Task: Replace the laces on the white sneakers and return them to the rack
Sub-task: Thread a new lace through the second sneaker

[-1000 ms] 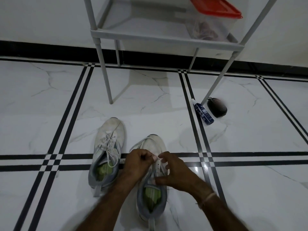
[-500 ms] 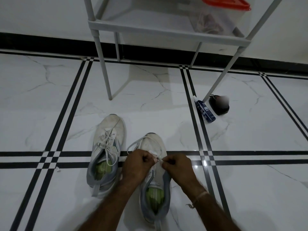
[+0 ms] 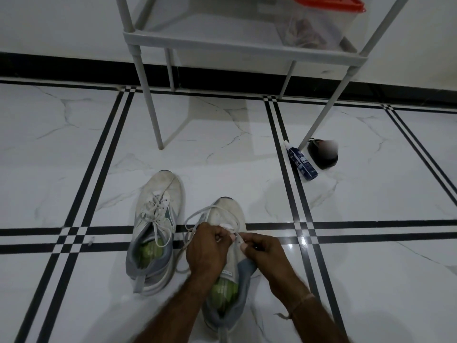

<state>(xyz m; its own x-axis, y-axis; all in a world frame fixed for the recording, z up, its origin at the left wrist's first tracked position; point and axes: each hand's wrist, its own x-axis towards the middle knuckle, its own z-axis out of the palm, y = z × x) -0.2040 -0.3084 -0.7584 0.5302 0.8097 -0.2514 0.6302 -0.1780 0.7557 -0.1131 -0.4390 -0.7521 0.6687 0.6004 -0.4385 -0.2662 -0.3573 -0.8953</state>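
Crouching over two white sneakers on the marble floor, a person works on the nearer sneaker, which stands toe-forward across a black stripe in the tiling, its green insole showing between the forearms. The left hand is curled into a loose fist over the tongue, fingers closed on the white lace, which loops out past the toe and trails down the shoe's left side onto the tile. The right hand meets it knuckle to knuckle, thumb and forefinger pinched together on the lace at the eyelet row; whether the tip has entered an eyelet I cannot tell. A thread band circles the right wrist. The other sneaker stands just beside, to the left, laced, loose ends lying into its opening. Beyond both shoes stands the grey rack, its lowest shelf bearing a clear box with a red lid. By the rack's right front leg a blue tube lies on the floor, touching or nearly touching a black object that is partly blurred.
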